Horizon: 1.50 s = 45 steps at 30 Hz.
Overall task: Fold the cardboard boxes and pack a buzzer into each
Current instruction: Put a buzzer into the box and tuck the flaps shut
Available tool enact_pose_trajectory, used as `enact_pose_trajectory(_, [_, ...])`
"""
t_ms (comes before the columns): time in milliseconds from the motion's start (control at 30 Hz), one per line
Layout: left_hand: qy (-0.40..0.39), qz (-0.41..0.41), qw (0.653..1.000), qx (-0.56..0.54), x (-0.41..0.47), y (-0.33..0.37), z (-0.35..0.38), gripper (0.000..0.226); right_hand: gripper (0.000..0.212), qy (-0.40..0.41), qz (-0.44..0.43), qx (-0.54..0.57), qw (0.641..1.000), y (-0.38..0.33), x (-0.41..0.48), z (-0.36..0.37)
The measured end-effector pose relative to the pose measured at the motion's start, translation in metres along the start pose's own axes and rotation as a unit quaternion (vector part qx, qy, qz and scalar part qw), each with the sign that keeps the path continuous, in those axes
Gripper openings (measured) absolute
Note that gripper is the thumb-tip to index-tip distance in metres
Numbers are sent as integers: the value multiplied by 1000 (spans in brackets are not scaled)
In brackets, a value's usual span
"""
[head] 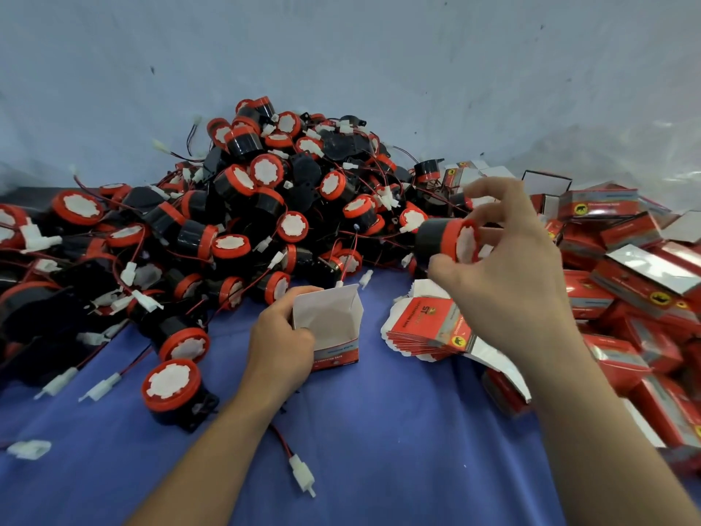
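Buzzer (447, 237) gripped in right hand (504, 275), up right of open box (333, 328) held by left hand (284, 343).

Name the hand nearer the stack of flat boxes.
Right. The right hand, gripping a buzzer, hovers just over the stack; the left hand holds an open box left of it.

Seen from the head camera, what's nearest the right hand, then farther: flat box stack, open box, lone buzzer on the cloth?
1. flat box stack, just under the right hand.
2. open box, centre, gripped by the left hand.
3. lone buzzer, lower left on the cloth.
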<state>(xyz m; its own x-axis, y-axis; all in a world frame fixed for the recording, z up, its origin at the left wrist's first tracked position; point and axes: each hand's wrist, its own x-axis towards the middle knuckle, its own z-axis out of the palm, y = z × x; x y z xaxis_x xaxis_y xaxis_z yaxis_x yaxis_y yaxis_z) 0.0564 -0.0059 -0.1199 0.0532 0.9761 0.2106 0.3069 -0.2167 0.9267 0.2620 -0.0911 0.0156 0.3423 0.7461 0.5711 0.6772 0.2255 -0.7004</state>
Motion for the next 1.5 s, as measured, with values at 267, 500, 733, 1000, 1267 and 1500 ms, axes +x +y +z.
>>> enact_pose_trajectory(267, [-10, 11, 1000, -13, 0, -2, -1, 66, 49, -262, -85, -210, 938, 19, -76, 63])
enact_pose_trajectory(500, [-25, -7, 999, -39, 4, -5, -3, 81, 51, -311, 54, -80, 946, 44, -90, 61])
enact_pose_trajectory(733, [-80, -41, 984, -151, 0, 5, -4, 51, 48, -342, 80, -39, 935, 42, -92, 56])
enact_pose_trajectory(1000, [-125, -19, 986, -105, -3, 4, -1, 43, 43, -54, 27, 84, 995, 23, -82, 44])
enact_pose_trajectory(1267, [-195, -40, 959, -203, -6, 12, -6, 67, 55, -104, -128, -277, 947, 5, -78, 68])
enact_pose_trajectory(1500, [-243, -49, 939, -240, -2, 11, -5, 84, 53, -139, -165, -376, 901, -5, -72, 86])
